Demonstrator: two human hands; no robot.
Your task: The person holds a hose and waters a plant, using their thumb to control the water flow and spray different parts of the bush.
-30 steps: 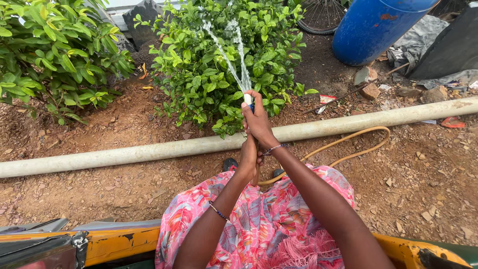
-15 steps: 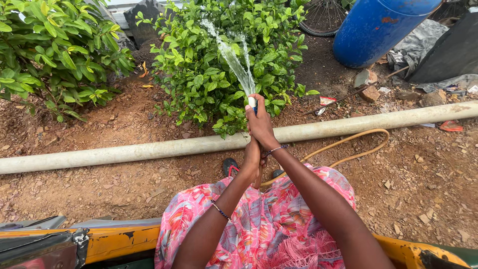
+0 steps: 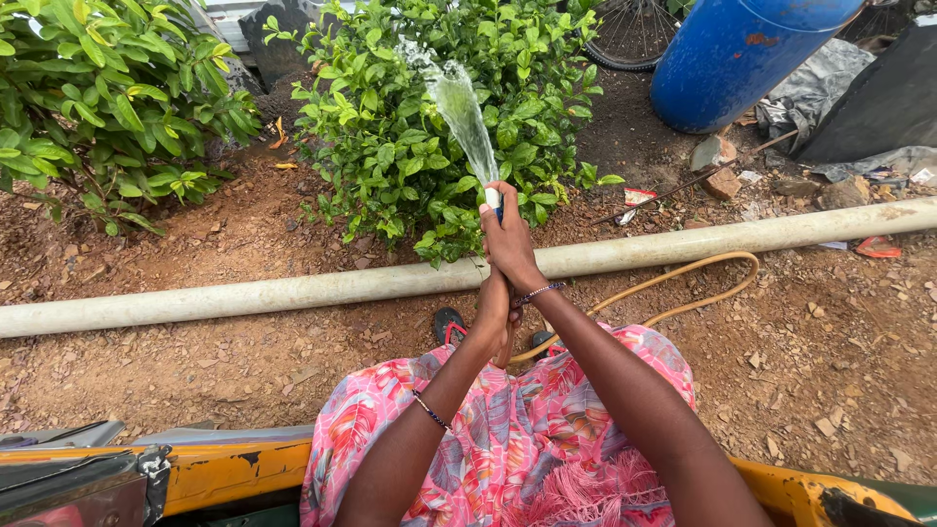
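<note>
Nearest the camera lies a lap in a pink patterned dress (image 3: 508, 420), above a yellow metal edge (image 3: 224, 473). The left hand (image 3: 491, 317) is clenched around the yellow hose (image 3: 683, 283) low down; the right hand (image 3: 509, 244) grips the hose end (image 3: 493, 198) higher up, thumb at the mouth, fanning a spray of water (image 3: 464, 112) onto the green bush (image 3: 439, 127). A pale pipe (image 3: 244, 298) crosses the dirt just beyond the hands. Farther off stands a blue barrel (image 3: 732, 59); whatever it holds cannot be seen.
</note>
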